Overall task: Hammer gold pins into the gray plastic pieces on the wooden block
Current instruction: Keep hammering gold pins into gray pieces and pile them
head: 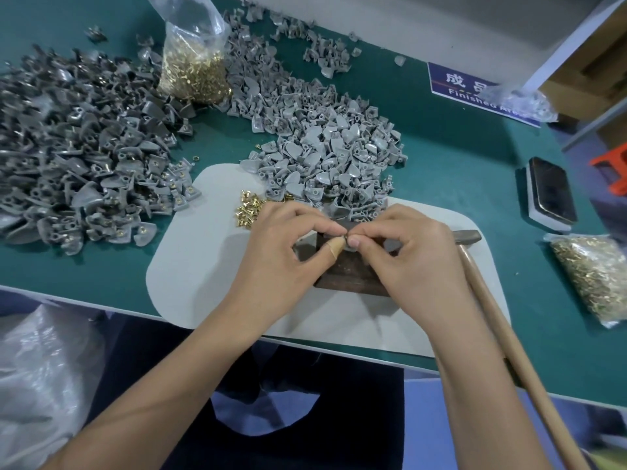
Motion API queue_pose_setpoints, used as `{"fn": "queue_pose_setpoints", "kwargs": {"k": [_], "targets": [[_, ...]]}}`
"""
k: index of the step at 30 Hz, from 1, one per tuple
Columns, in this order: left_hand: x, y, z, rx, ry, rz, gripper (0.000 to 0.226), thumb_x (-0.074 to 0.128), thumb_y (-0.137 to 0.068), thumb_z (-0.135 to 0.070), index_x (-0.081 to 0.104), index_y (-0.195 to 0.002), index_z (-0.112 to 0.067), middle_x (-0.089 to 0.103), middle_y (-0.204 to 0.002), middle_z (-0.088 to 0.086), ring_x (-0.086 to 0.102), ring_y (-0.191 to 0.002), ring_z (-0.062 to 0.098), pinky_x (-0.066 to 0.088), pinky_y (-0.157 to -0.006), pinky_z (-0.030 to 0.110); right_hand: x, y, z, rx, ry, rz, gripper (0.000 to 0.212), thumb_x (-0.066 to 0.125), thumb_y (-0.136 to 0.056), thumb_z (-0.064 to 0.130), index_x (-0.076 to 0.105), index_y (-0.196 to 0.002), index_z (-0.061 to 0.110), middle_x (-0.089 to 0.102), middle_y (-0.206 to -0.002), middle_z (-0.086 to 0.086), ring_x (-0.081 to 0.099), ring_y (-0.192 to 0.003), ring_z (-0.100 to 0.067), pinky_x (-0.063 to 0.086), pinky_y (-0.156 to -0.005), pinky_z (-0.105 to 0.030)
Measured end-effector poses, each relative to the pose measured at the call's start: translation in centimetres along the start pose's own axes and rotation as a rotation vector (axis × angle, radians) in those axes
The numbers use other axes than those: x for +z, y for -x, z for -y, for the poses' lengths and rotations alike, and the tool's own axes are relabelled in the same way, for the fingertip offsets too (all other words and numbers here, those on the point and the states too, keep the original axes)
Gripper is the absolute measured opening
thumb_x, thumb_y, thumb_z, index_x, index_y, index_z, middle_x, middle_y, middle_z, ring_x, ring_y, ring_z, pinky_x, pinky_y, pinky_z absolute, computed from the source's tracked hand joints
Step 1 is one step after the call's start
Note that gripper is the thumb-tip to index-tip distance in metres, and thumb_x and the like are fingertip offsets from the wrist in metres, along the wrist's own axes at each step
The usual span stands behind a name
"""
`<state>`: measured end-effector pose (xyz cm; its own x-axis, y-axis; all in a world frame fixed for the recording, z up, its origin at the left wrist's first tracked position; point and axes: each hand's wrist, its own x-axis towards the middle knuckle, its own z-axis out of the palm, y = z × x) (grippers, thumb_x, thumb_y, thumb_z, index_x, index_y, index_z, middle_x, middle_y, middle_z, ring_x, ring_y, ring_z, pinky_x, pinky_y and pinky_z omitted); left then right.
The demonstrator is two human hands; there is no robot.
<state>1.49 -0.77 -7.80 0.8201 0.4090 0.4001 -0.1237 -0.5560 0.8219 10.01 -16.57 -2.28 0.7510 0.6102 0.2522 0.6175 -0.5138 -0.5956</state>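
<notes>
1. Centrally, left hand [291, 239] and right hand [403, 245] fingertips pinch one small gray plastic piece [349, 239], pin unclear, over the wooden block [349, 273].
2. Hammer [502, 300] lies lower right, beside the right wrist, handle running toward the bottom edge.

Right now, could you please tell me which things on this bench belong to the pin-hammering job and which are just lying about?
In use:
left hand and right hand, pinching a pin at the block
hammer
loose pins
gray pieces
pin bag
mat

Lying about:
phone
sign
second pin bag
</notes>
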Motion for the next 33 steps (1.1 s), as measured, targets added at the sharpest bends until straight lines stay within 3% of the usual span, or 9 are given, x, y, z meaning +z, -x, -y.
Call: {"fn": "queue_pose_setpoints", "kwargs": {"k": [4,9,14,19,24,28,33], "targets": [[0.0,-0.1,0.1,0.008,0.013,-0.010,0.010,0.078,-0.085,-0.034,0.077,-0.095,-0.033,0.065,-0.100,-0.017,0.052,-0.107,0.010,0.039,-0.096,0.028,0.4,0.4,-0.3,-0.030,0.000,-0.037,0.011,0.078,-0.088,0.015,0.082,-0.089,0.025,0.064,-0.082,0.007,0.060,-0.081,-0.010,0.046,-0.070,-0.023],[0.1,-0.1,0.2,0.007,0.023,0.003,0.012,0.079,-0.086,-0.031,0.076,-0.097,-0.036,0.064,-0.101,-0.017,0.050,-0.109,0.008,0.038,-0.096,0.026,0.6,1.2,-0.2,-0.042,0.038,-0.060,0.011,0.074,-0.090,0.014,0.079,-0.092,0.025,0.066,-0.084,0.006,0.061,-0.082,-0.011,0.049,-0.073,-0.031],[0.1,-0.1,0.1,-0.017,0.030,0.004,0.013,0.080,-0.086,-0.029,0.077,-0.096,-0.036,0.063,-0.101,-0.018,0.046,-0.110,0.002,0.035,-0.096,0.022,0.6,1.1,0.0,-0.005,-0.047,-0.087,0.016,0.077,-0.087,0.009,0.080,-0.092,0.023,0.066,-0.089,0.009,0.062,-0.087,-0.007,0.042,-0.074,-0.010],[-0.1,-0.1,-0.1,-0.025,0.035,-0.006,0.012,0.081,-0.084,-0.028,0.078,-0.095,-0.029,0.065,-0.100,-0.015,0.048,-0.108,0.006,0.036,-0.096,0.022,0.6,-0.1,-0.1,-0.073,-0.040,-0.038,0.021,0.075,-0.083,0.002,0.077,-0.092,0.021,0.069,-0.093,0.009,0.064,-0.089,-0.009,0.051,-0.080,-0.023],[-0.1,-0.1,-0.2,-0.021,0.025,-0.011,0.011,0.082,-0.084,-0.030,0.078,-0.094,-0.031,0.065,-0.099,-0.016,0.049,-0.107,0.006,0.034,-0.094,0.020,0.7,-0.2,-0.5,-0.021,-0.163,-0.004,0.043,0.075,-0.085,0.004,0.064,-0.113,0.034,0.070,-0.091,0.015,0.059,-0.079,-0.015,0.046,-0.070,-0.016],[-0.1,-0.1,0.0,-0.039,0.012,-0.038,0.013,0.079,-0.083,-0.036,0.076,-0.094,-0.029,0.066,-0.100,-0.016,0.050,-0.106,0.009,0.035,-0.093,0.021,0.6,0.0,-0.5,-0.053,-0.167,-0.001,0.051,0.077,-0.085,0.006,0.054,-0.121,0.034,0.070,-0.088,0.015,0.054,-0.074,-0.018,0.041,-0.066,-0.013],[0.0,-0.2,0.0,-0.032,0.018,-0.032,0.011,0.078,-0.082,-0.038,0.077,-0.092,-0.033,0.063,-0.099,-0.021,0.046,-0.108,-0.001,0.033,-0.094,0.018,0.2,0.1,0.0,-0.042,-0.071,0.015,0.052,0.076,-0.085,0.010,0.048,-0.121,0.034,0.070,-0.089,0.020,0.053,-0.068,-0.017,0.041,-0.060,-0.020]]}}
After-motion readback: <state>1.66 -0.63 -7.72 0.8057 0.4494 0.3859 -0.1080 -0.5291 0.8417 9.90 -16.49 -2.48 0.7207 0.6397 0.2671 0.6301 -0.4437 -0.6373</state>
